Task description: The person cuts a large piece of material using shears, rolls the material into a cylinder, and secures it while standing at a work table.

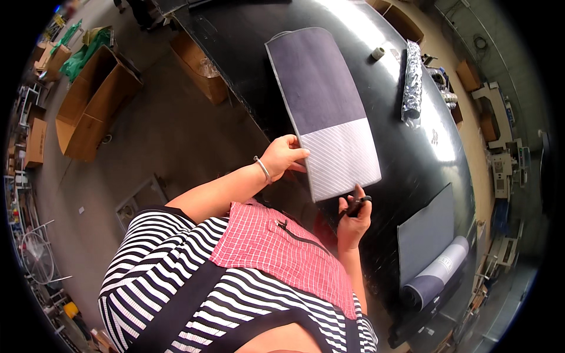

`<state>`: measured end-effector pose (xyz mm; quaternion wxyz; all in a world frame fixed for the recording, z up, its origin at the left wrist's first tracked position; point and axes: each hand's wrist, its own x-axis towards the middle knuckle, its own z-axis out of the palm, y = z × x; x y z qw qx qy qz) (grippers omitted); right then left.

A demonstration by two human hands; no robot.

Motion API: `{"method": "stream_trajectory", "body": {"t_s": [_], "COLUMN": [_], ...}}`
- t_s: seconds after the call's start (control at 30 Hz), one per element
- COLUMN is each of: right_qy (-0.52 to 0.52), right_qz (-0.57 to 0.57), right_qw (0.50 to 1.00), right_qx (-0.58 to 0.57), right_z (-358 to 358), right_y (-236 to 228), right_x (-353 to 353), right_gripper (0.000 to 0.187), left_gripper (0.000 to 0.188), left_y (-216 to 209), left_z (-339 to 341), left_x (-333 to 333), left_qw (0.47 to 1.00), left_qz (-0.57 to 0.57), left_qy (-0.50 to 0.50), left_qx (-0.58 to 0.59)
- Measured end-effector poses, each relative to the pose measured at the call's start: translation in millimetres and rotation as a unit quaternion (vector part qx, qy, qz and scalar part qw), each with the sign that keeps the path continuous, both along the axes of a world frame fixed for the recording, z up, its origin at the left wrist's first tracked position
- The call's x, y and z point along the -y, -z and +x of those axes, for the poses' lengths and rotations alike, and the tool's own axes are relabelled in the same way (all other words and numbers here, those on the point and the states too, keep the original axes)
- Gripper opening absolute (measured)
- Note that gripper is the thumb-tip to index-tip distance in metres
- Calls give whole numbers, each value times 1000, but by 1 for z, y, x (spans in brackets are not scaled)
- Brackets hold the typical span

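Observation:
A long two-tone fabric mat (pixel 321 82), dark purple-grey at its far part and pale grey with diagonal stripes at its near part, lies over the black table. Its edges have a narrow grey binding. My left hand (pixel 283 156) is closed on the mat's left edge, thumb on top and fingers underneath. By the near edge, my right hand (pixel 355 220) is wrapped round small black scissors (pixel 353 207), a loop showing at the fingers; their blades cannot be made out. One finger of that hand reaches up to the mat's near border.
On the black table (pixel 406 159) are a thread spool (pixel 378 53), a plastic-wrapped roll (pixel 412 82), a flat grey sheet (pixel 426 235) and a rolled mat (pixel 436 273). Cardboard boxes (pixel 97 106) stand on the floor to the left; another box (pixel 197 67) sits beside the table edge.

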<state>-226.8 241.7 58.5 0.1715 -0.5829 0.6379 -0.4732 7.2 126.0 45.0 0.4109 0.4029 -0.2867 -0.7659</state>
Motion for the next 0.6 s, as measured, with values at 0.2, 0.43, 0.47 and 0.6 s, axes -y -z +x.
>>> {"method": "stream_trajectory", "body": {"t_s": [0.2, 0.43, 0.47, 0.6], "right_qy": [-105, -72, -33, -83], "right_qz": [-117, -11, -27, -15], "right_qw": [967, 996, 999, 972], "right_qx": [-202, 52, 2, 221], "right_z": [17, 41, 40, 60], "right_y": [-42, -43, -55, -93], "right_x": [40, 72, 78, 116], "right_gripper": [41, 27, 28, 34], "left_gripper": [25, 29, 26, 61], "left_y": [-26, -2, -23, -49], "left_z": [0, 29, 32, 29], "left_x": [15, 58, 71, 121], "left_qw": [999, 960, 836, 799], "left_qz": [20, -270, -481, -533], "left_qy": [-6, -65, -121, -181], "left_qx": [-27, 37, 234, 210]}}
